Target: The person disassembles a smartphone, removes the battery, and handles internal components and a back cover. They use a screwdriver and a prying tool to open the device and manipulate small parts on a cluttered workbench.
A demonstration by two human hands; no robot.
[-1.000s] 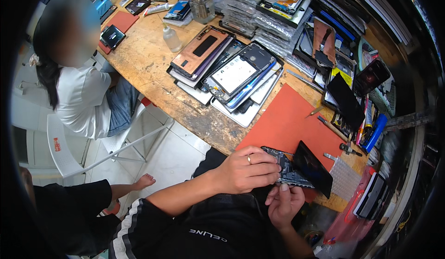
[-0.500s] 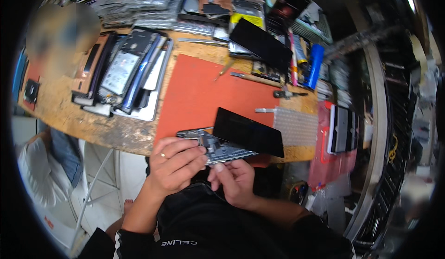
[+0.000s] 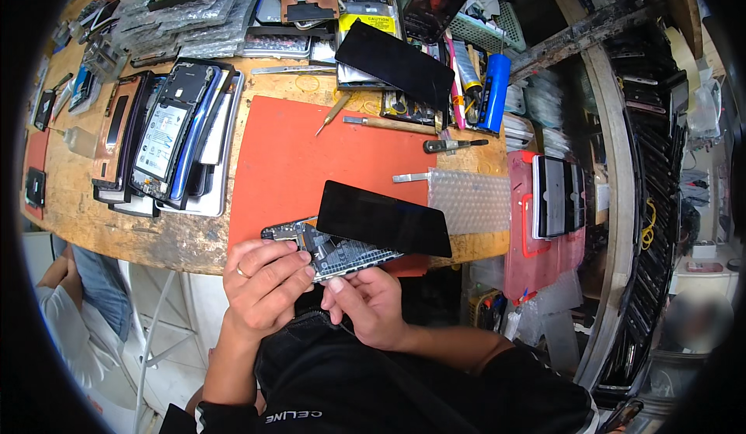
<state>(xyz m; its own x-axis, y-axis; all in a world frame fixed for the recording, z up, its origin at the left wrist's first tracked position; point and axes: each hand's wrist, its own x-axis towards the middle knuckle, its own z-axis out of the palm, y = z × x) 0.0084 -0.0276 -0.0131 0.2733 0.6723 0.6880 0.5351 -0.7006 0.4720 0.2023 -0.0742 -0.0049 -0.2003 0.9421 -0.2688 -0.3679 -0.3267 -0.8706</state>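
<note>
Seen from a head-worn camera, looking down at a crowded phone-repair bench. At the near edge of the wooden worktop (image 3: 93, 216), an opened phone body (image 3: 334, 251) with its inner boards and shields exposed, held just above the lap and partly over the lip of an orange work mat (image 3: 295, 162). Above it, a black screen panel (image 3: 385, 220) lifted clear on one side and tilted over the body, hiding its far half; whether a cable links the two cannot be told.

Left hand (image 3: 260, 286), with a ring on one finger, curled around the near left end of the phone body, fingers closed and gripping it from above. Right hand (image 3: 369, 302) beneath and beside it, fingertips pinched closed on the lower edge of the body; whether a small tool sits between them cannot be told.

Judging by this: opening done, screen parted from the body, internals bare; work inside apparently in hand, and reassembly not yet begun.

On the mat's far side, a slim metal spudger (image 3: 332, 115), a wooden-handled tool (image 3: 388, 124), a screwdriver (image 3: 454, 145) and tweezers (image 3: 410, 177). To the right, a sheet of bubble wrap (image 3: 470, 201). To the left, a stack of opened phones (image 3: 167, 135) lying backs up. Further back, another black panel (image 3: 408, 65), a blue cylinder (image 3: 495, 80) and piles of wrapped parts. At lower left, another person's sleeve (image 3: 66, 333), well apart.
</note>
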